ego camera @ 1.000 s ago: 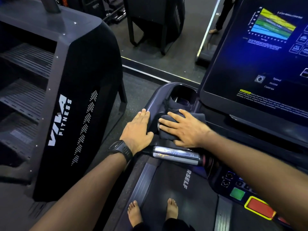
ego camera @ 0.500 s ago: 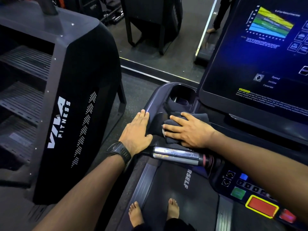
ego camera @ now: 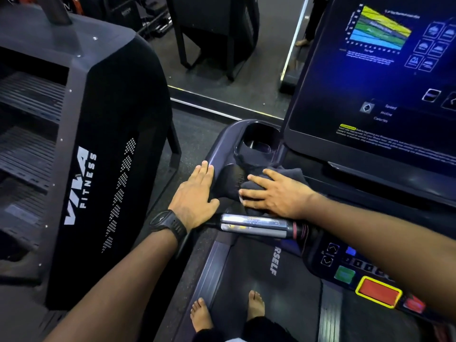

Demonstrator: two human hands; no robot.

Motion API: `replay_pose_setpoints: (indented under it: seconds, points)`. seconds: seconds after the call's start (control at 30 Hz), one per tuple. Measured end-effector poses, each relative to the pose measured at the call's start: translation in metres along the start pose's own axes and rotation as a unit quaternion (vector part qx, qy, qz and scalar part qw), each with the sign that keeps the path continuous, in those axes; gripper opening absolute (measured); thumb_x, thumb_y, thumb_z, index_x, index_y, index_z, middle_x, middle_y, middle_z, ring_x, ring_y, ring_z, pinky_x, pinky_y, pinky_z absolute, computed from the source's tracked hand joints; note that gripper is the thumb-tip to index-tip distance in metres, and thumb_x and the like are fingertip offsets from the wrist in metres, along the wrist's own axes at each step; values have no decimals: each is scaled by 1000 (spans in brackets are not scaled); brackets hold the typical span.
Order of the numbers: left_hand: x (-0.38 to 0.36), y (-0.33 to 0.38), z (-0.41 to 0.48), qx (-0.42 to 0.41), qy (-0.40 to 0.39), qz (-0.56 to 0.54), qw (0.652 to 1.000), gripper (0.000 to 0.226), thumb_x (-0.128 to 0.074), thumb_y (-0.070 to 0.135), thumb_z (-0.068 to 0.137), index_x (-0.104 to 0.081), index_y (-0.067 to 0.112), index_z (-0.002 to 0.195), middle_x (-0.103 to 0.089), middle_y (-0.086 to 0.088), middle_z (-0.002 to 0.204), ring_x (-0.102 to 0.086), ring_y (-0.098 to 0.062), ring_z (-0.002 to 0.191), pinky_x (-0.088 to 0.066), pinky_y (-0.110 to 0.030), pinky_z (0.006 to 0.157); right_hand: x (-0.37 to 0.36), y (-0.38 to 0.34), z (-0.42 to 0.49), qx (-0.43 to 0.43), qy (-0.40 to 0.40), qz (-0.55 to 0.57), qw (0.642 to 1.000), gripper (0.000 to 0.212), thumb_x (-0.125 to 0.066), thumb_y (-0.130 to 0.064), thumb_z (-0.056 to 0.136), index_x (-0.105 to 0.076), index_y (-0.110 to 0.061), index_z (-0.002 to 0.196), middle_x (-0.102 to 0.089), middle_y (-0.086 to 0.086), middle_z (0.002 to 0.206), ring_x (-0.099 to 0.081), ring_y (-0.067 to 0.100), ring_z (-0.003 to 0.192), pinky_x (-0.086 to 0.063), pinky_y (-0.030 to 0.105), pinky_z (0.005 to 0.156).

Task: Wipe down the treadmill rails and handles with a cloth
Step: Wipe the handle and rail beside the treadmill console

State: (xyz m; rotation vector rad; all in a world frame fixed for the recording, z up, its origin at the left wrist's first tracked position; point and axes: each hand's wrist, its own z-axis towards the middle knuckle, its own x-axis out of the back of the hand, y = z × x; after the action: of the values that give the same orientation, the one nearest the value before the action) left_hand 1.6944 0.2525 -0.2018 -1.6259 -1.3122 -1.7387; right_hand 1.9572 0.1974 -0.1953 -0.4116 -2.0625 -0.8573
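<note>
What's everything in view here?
cloth: one, dark grey, under the right hand
handle grip: one, chrome, nearer than the hands
cup holder: one, dark, beyond the cloth
screen: one, lit blue, upper right
stop button: one, red edged yellow, lower right
stair machine: one, black, left
watch: one, black, left wrist
left hand: one, flat on the treadmill rail
right hand: one, flat on the cloth
feet: two, bare, bottom centre

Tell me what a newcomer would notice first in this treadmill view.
The glowing blue screen at upper right grabs the eye first, with its coloured chart. At centre the right hand presses a dark cloth flat on the console by the cup holder, while the left hand rests flat on the console's left edge, beyond the chrome handle. A black machine lettered VIVA FITNESS fills the left.
</note>
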Motion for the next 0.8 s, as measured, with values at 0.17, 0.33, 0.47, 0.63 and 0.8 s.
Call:
replay_pose_setpoints:
  seconds: [0.17,0.33,0.47,0.63,0.8]
  points:
    - [1,1,-2,0,-2,9,1000,87,-55,30,90,-6,13,160,2,-4,168,0,-16,154,-24,-40,121,15,1,26,51,8,-31,998,54,-32,-29,108,-19,-39,160,-7,-9,171,-13,32,156,-18,54,122]
    - [2,1,-2,5,0,1,1000,86,-54,29,89,-8,13,160,0,-3,168,-3,-16,154,-25,-42,121,4,-10,-4,-80,5,24,997,63,-32,-42,107,-3,-36,163,6,-5,171,-4,35,157,-9,60,122]
    - [2,3,-3,5,-3,6,1000,85,-53,29,90,-8,14,160,1,-3,168,-2,-17,154,-25,-43,121,8,1,-3,8,-26,23,999,53,-31,-30,109,-18,-42,160,-1,-13,170,-5,31,157,-9,54,124]
    - [2,1,-3,8,-6,5,1000,86,-54,30,90,-7,14,160,2,-2,168,-1,-16,154,-25,-45,121,11,9,4,12,-25,-15,999,56,-36,-32,107,-20,-43,159,-5,-9,171,-11,30,157,-13,55,122]
    - [2,2,-3,2,-3,-4,1000,86,-55,29,88,-9,14,160,0,-3,168,-2,-17,154,-25,-42,121,8,-7,-16,-50,-17,12,999,56,-22,-33,107,-11,-38,162,0,-7,171,-6,34,157,-7,58,123]
